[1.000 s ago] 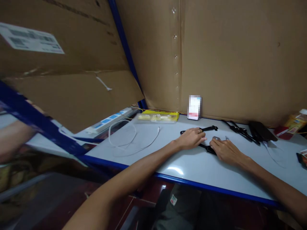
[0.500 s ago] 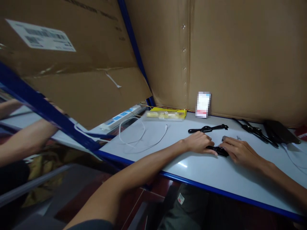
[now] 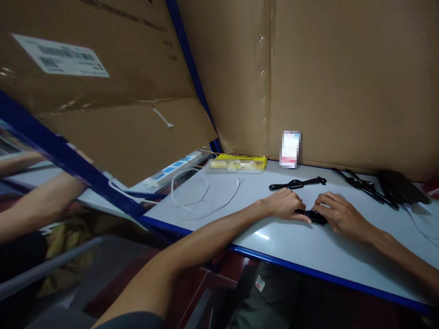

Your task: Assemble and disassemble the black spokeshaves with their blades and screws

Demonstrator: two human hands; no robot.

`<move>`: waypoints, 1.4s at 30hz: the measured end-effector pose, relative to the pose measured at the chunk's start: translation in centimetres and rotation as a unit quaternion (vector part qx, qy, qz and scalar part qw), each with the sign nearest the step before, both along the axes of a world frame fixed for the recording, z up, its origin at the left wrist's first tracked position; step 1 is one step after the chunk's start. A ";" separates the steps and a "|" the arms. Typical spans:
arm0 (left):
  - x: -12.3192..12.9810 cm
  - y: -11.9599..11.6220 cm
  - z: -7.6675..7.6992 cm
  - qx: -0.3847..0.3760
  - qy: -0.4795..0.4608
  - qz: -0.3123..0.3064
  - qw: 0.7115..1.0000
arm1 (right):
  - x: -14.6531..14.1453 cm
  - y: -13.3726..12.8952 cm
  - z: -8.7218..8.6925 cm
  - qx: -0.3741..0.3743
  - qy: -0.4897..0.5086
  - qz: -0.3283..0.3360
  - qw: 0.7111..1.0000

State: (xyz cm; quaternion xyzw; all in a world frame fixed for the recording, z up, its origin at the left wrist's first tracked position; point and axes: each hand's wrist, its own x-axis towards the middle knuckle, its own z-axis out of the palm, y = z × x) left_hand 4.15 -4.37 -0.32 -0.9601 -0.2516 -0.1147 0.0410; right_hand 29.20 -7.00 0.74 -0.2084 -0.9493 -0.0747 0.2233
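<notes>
On the white table, my left hand (image 3: 284, 203) is closed around one handle of a black spokeshave (image 3: 316, 217). Its middle shows between my two hands. My right hand (image 3: 338, 211) is at the other end, fingers bent and pressed on the tool, its far end hidden underneath. Just behind my hands lies a second black spokeshave (image 3: 297, 183), its two handles spread left and right. Small silvery hardware (image 3: 341, 196) shows partly behind my right knuckles; its kind is unclear.
More black tools (image 3: 365, 186) and a dark flat object (image 3: 404, 186) lie at the right. A phone (image 3: 290, 150) leans on the cardboard wall (image 3: 353, 82). A clear case (image 3: 236, 165), white cable (image 3: 206, 210) and power strip (image 3: 174, 168) are leftward. Another person's arm (image 3: 41, 203) shows beyond the blue frame.
My right fingers have shifted slightly over the spokeshave, and the grey flat piece seen beside them before is now hidden. My left hand stays in place.
</notes>
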 end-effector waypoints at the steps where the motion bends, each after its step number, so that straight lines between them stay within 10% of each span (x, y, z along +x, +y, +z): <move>1: 0.0 0.0 0.0 0.001 0.001 -0.001 1.000 | 0.0 -0.1 0.0 -0.007 0.006 0.006 1.000; 14: -0.2 -0.6 0.5 -0.034 0.012 0.050 0.998 | -0.4 -0.8 0.2 -0.125 0.101 -0.111 0.981; 20: -0.3 -0.7 0.4 -0.061 -0.013 0.046 0.997 | -1.1 -1.8 0.8 -0.177 0.090 -0.057 0.979; 42: -0.2 -0.8 0.8 -0.049 0.019 0.056 0.997 | -0.8 -1.5 0.7 -0.095 0.061 -0.068 0.991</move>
